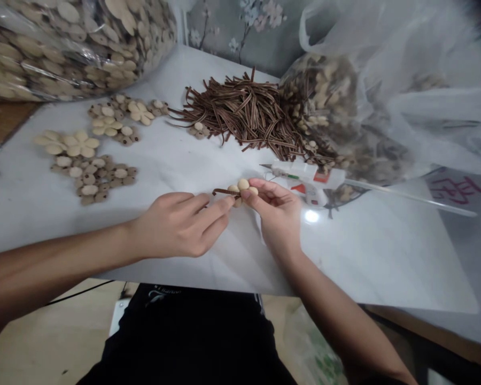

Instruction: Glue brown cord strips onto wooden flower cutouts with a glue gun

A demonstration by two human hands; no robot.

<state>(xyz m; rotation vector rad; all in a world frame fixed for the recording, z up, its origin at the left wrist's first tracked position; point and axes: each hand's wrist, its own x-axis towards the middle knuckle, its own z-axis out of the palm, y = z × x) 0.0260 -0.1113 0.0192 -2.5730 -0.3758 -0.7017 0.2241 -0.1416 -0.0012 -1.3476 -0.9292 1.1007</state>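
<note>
My right hand [279,211] pinches a small cream flower [243,185] between thumb and fingers, above the white table. A short brown strip [225,191] reaches across to the flower's petals, and my left hand [184,223] is closed on it, fingertips close to the flower. The strip's free end sticks out to the left, over my left fingers. Just behind and right of my right hand lies a white glue gun [326,175] with a clear glue stick in its back. The flower's underside and part of the strip are hidden by my fingers.
A heap of brown strips [244,112] lies at the back centre. Cream flowers [81,143] and brown-grey flower pieces [88,179] are spread on the table [176,160] at left. Large filled plastic bags [76,48] stand at back left and back right [324,101].
</note>
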